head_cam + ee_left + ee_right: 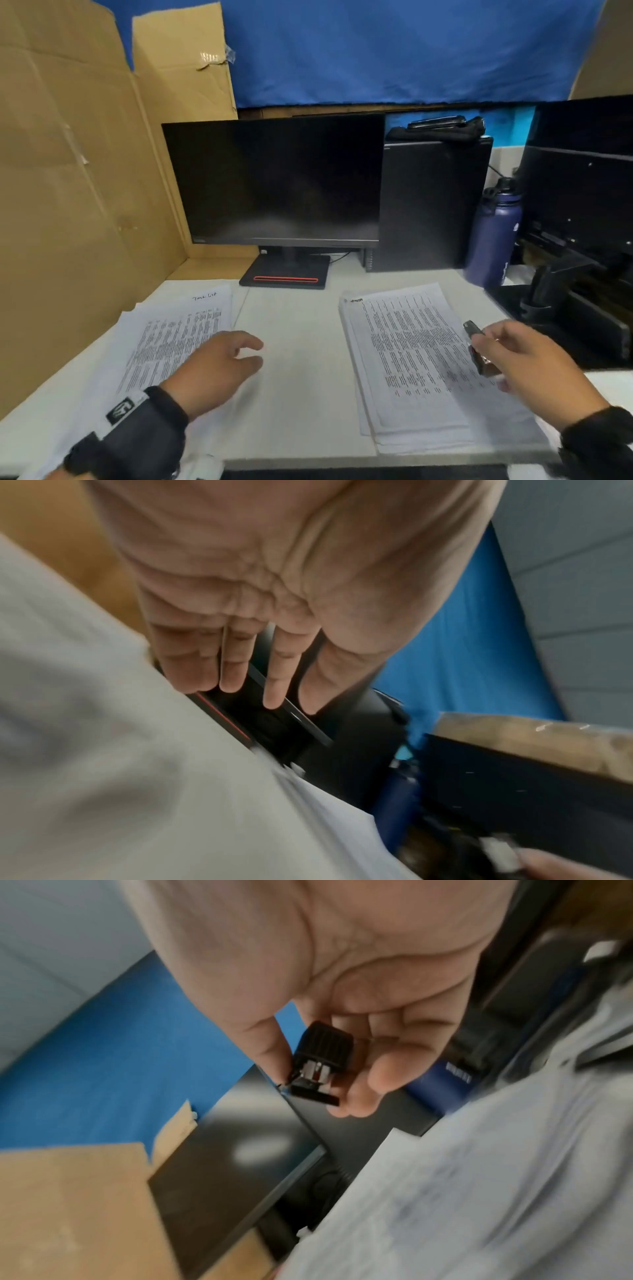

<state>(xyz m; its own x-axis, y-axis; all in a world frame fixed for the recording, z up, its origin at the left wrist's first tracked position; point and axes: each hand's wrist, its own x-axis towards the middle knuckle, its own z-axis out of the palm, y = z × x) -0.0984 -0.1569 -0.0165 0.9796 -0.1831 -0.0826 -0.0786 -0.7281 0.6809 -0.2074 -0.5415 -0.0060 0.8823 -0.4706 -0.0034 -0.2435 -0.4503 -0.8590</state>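
Note:
My right hand (479,346) pinches a small black stapler (472,329) with chrome parts, between thumb and fingers, above the right edge of the right-hand stack of printed sheets (411,359). The right wrist view shows the stapler (322,1053) held in my right hand (318,1074) between the thumb and curled fingers. My left hand (257,353) hovers over the white desk (294,394), beside the left paper stack (171,335), holding nothing. In the left wrist view my left hand (260,693) has its fingers straight and slightly apart.
A dark monitor (274,181) on a black base stands at the back centre. A black PC tower (428,205) and a blue bottle (493,236) are to its right. Cardboard (68,205) walls the left side. Black equipment (575,308) crowds the right edge.

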